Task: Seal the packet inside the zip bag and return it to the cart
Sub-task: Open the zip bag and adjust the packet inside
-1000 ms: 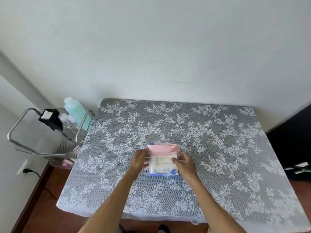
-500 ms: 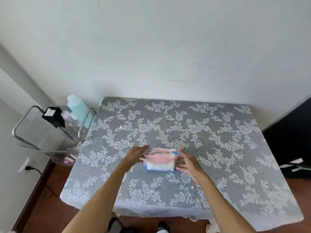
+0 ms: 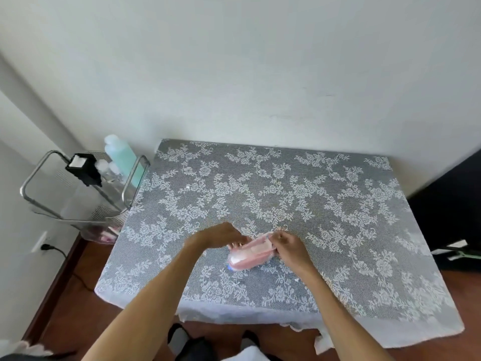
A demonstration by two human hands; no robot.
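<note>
A pink-topped zip bag (image 3: 251,254) with a white and blue packet inside lies tilted on the lace-covered table (image 3: 273,204), near the front middle. My left hand (image 3: 217,237) holds the bag's left end. My right hand (image 3: 289,247) pinches its right end at the pink zip strip. The bag's mouth looks slightly bulged; whether the zip is closed is unclear. The metal cart (image 3: 78,188) stands left of the table, against the wall.
On the cart stand a tall pale-green bottle (image 3: 122,157), a small black and white box (image 3: 83,168) and small clear bottles. A wall socket with a black plug (image 3: 45,247) is low on the left. A dark cabinet (image 3: 453,209) flanks the table's right side.
The bag has gone from lying flat with its pink top toward the wall to tipped on its side, mouth turned up. Both hands stayed at its ends and shifted slightly right.
</note>
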